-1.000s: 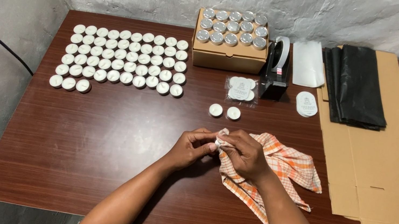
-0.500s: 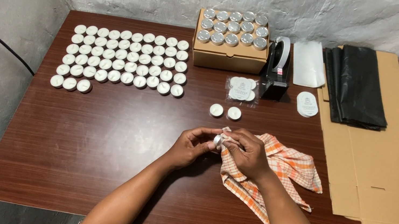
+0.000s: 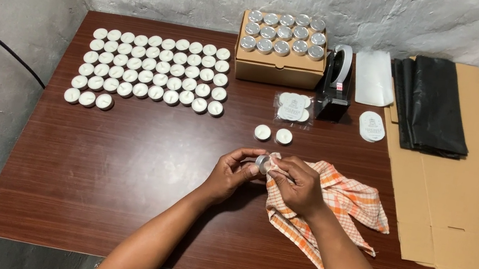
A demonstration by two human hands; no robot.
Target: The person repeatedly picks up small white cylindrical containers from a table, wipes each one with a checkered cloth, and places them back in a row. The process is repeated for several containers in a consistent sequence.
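While both hands' fingers (image 3: pixel 244 169) pinch one tealight (image 3: pixel 262 162), bare table (image 3: pixel 112 184) spreads toward the near edge.

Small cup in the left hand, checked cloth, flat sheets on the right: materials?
Small cup, held in the left hand: looks like thin metal, probably aluminium, with a dull silver sheen. Checked cloth, under the right hand: woven fabric, likely cotton, orange and white, matte, soft folds. Flat sheets: brown cardboard, matte, with cut slots and crease lines.
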